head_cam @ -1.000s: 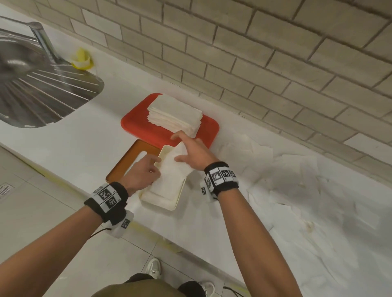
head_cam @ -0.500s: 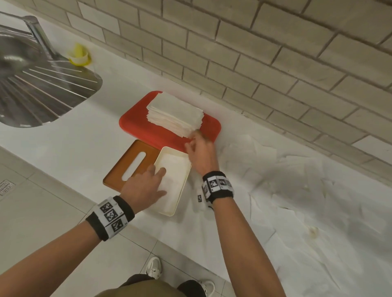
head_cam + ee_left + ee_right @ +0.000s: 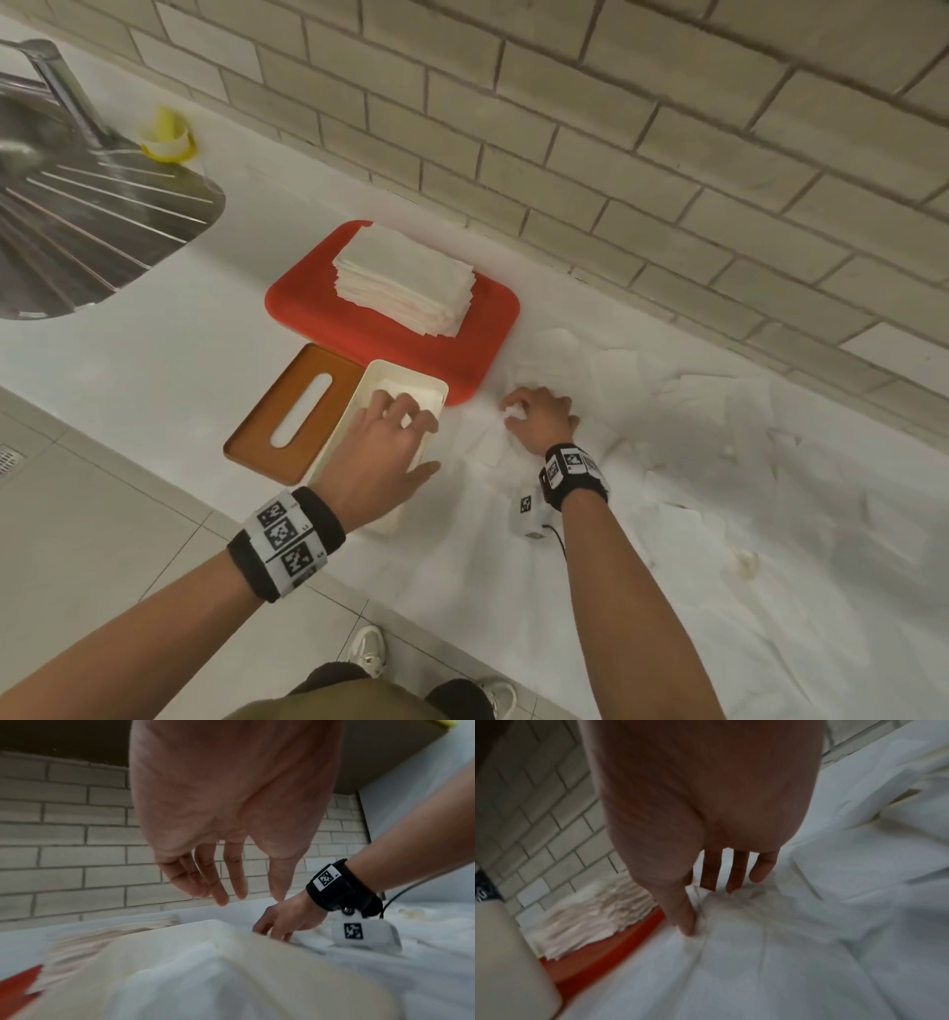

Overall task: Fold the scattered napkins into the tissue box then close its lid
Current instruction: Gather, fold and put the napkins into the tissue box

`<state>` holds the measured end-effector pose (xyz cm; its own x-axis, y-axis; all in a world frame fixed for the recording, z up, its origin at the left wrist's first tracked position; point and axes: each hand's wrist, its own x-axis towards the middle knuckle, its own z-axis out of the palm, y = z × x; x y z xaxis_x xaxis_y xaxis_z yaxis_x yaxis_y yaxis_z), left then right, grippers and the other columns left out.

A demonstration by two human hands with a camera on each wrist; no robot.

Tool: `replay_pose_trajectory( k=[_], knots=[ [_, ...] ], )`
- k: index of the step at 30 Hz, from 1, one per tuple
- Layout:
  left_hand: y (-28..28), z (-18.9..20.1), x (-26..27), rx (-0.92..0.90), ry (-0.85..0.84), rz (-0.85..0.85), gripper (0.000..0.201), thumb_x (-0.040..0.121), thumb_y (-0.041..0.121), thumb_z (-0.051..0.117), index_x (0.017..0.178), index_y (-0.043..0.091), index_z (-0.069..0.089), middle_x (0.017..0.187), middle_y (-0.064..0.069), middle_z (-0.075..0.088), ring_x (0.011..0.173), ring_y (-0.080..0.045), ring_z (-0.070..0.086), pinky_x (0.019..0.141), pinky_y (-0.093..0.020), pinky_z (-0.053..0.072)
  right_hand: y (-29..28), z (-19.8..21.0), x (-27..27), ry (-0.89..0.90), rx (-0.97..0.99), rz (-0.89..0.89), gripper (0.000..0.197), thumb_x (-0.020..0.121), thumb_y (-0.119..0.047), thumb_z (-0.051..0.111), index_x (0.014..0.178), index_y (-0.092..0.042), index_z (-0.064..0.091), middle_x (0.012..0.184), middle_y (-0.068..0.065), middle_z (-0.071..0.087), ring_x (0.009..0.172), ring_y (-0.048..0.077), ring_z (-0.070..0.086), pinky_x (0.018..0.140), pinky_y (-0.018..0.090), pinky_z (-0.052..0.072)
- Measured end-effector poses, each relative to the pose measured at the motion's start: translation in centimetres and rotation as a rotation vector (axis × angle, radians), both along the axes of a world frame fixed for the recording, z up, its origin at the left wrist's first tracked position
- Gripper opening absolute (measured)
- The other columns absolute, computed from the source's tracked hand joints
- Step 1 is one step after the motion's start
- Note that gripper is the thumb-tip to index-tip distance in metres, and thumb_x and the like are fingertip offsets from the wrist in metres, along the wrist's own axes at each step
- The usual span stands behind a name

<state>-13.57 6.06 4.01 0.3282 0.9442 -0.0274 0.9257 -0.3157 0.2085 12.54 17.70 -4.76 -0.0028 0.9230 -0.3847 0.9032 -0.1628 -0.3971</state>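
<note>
Sink drainboard (image 3: pixel 77 216) at 9–10 o'clock, a yellow object (image 3: pixel 167 139) by its far edge. Brown lid (image 3: pixel 292 416) with slot lies flat on the white tabletop (image 3: pixel 154 360), off the box, touching the left side of the cream tissue box (image 3: pixel 405 377). Box is open, white napkin inside. Red tray (image 3: pixel 462 354) at 12 o'clock of the box carries a stack of folded napkins (image 3: pixel 405 280).

Left hand (image 3: pixel 382 452) hovers over the box, fingers (image 3: pixel 218 882) loosely spread and relaxed, holding nothing; in the left wrist view they hang above the box without touching it.

Right hand (image 3: pixel 539 419) sits at 3 o'clock of the box, on the scattered napkins (image 3: pixel 719 437) covering the tabletop out to the right edge. Its fingers (image 3: pixel 734 874) curl down and bunch one napkin (image 3: pixel 731 912); the thumb presses into the paper and it wrinkles up between thumb and fingers.

Both wrists wear black bands with square black-and-white marker tags; no readable text or brand anywhere. Brick wall (image 3: pixel 616 128) behind.
</note>
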Motion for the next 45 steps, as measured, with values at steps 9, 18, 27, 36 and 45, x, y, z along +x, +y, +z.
replay_pose_trajectory(
  k=[9, 18, 27, 36, 45],
  knots=[
    [0.8, -0.1, 7.4, -0.182, -0.593, 0.165, 0.052, 0.11, 0.057, 0.034, 0.14, 0.017, 0.05, 0.135, -0.01, 0.061, 0.122, -0.027, 0.061, 0.1, -0.042, 0.051, -8.8, 6.9, 2.9, 0.933, 0.41, -0.411, 0.013, 0.095, -0.012, 0.083, 0.101, -0.01, 0.071, 0.108, -0.002, 0.076, 0.1, 0.013, 0.074, 0.088, 0.022, 0.058],
    [1.7, 1.0, 13.5, -0.627, -1.117, 0.198, 0.077, 0.082, 0.084, 0.063, 0.146, 0.047, 0.041, 0.143, 0.002, 0.059, 0.128, -0.011, 0.061, 0.109, -0.036, 0.048, -12.6, 8.3, 7.5, 1.406, 0.291, -0.511, 0.033, 0.093, 0.02, 0.063, 0.12, 0.002, 0.053, 0.118, 0.017, 0.065, 0.109, 0.035, 0.063, 0.095, 0.05, 0.052],
    [3.6, -3.1, 15.6, -0.63, -0.844, 0.197, 0.059, 0.074, 0.038, 0.099, 0.118, 0.03, 0.06, 0.087, 0.003, 0.08, 0.084, -0.014, 0.075, 0.085, -0.042, 0.063, -12.7, 4.0, 10.5, 1.054, 0.163, -0.797, 0.037, 0.089, -0.003, 0.078, 0.117, -0.025, 0.065, 0.126, 0.017, 0.071, 0.108, 0.032, 0.073, 0.096, 0.05, 0.062],
    [0.4, -9.1, 17.9, -0.733, -0.509, 0.2, 0.07, 0.09, 0.035, 0.085, 0.135, 0.016, 0.035, 0.128, -0.012, 0.06, 0.107, -0.026, 0.063, 0.09, -0.034, 0.054, -16.5, 2.7, 12.1, 0.667, 0.026, -0.637, 0.077, 0.094, -0.018, 0.076, 0.144, -0.057, 0.033, 0.108, -0.011, 0.068, 0.092, 0.012, 0.069, 0.075, 0.028, 0.053],
    [-2.1, -7.9, 16.9, -0.652, -0.814, 0.078, 0.05, 0.098, 0.015, 0.068, 0.124, 0.034, 0.029, 0.098, -0.007, 0.062, 0.077, -0.017, 0.059, 0.071, -0.027, 0.054, -18.9, 2.3, 12.3, 0.653, 0.102, -0.627, 0.05, 0.097, -0.026, 0.076, 0.125, -0.054, 0.046, 0.095, 0.014, 0.078, 0.082, 0.025, 0.076, 0.072, 0.033, 0.061]
  ],
)
